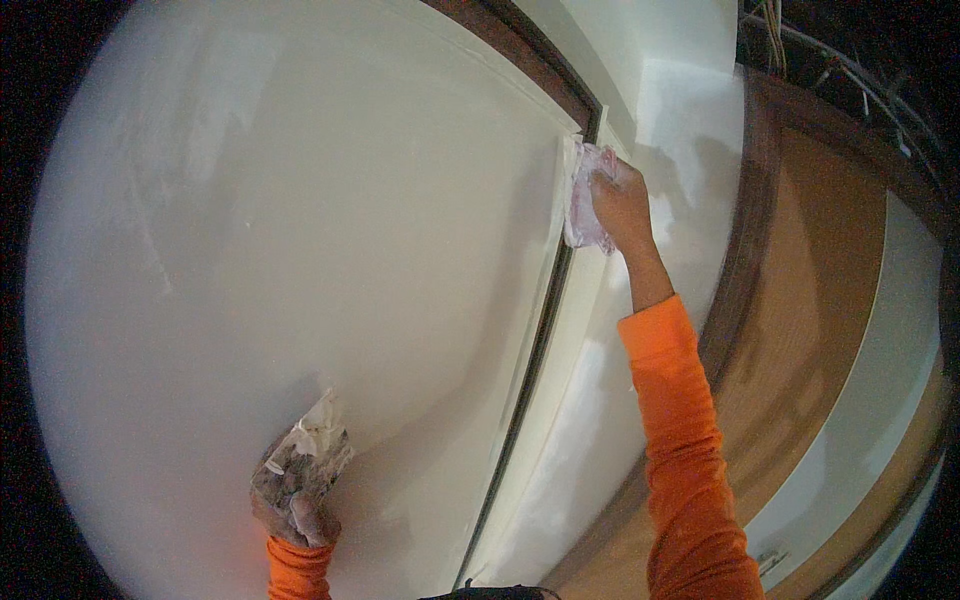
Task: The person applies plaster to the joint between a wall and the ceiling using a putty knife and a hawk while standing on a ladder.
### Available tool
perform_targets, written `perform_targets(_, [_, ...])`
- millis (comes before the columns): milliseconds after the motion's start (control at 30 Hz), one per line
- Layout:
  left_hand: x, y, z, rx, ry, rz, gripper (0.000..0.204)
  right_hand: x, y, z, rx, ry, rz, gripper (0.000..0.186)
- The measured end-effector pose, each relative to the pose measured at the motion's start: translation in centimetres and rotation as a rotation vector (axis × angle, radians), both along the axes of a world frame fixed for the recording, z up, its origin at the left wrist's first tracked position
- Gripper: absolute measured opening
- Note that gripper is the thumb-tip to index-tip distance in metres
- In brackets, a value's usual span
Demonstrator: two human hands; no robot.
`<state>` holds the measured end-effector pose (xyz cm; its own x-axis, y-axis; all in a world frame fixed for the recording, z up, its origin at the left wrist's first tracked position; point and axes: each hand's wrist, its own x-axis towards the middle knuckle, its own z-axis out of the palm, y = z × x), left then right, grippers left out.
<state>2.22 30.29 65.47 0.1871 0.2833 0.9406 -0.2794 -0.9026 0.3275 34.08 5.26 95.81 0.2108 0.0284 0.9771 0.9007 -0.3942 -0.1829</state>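
Note:
My right hand (622, 197), reached up, is closed on a flat pinkish putty spreader (585, 205) smeared with white. The spreader lies against the wall edge beside a narrow dark groove (545, 325). Low at the left, my left hand (300, 512) is closed on a grimy putty-smeared plate (305, 460). A lump of white putty (322, 425) sits on its upper part. My fingers hide part of the plate, and I cannot tell whether it touches the wall.
A broad pale wall (350, 230) with faint smears fills the left and middle. Dark brown trim (540, 65) runs along the top. Right of the groove is a whitish strip of wall, then a brown wooden door (815, 290) in a dark frame. Wires (775, 35) hang at upper right.

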Motion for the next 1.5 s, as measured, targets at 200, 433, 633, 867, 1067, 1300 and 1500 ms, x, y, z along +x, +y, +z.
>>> perform_targets(200, [1.1,1.7,-1.5,-0.044,-0.056,-0.07,0.03,1.0,0.8,2.2,0.049,0.132,0.069,0.02])
perform_targets(433, [-0.4,2.0,-1.6,-0.249,-0.092,-0.512,0.047,-0.4,2.5,1.9,0.117,0.137,0.135,0.019])
perform_targets(633, [-0.9,3.8,-1.9,-0.155,-0.061,-0.323,0.062,-0.2,2.5,2.9,0.135,0.159,0.099,0.024])
perform_targets(867, [-1.7,4.3,-2.0,-0.178,-0.053,-0.361,0.06,-6.5,5.6,2.3,0.13,0.163,0.09,0.037])
perform_targets(1067, [-2.9,2.6,1.8,0.028,-0.168,-0.176,0.055,-15.9,9.4,2.3,-0.078,-0.182,-0.077,0.034])
perform_targets(1300, [-1.2,0.7,-0.2,-0.048,-0.241,-0.175,0.058,-26.8,12.9,0.5,-0.223,-0.463,0.26,0.033])
perform_targets(1500, [1.7,1.4,-3.2,-0.179,-0.496,-0.567,0.044,-21.0,3.7,-6.6,-0.038,-0.049,0.726,0.034])
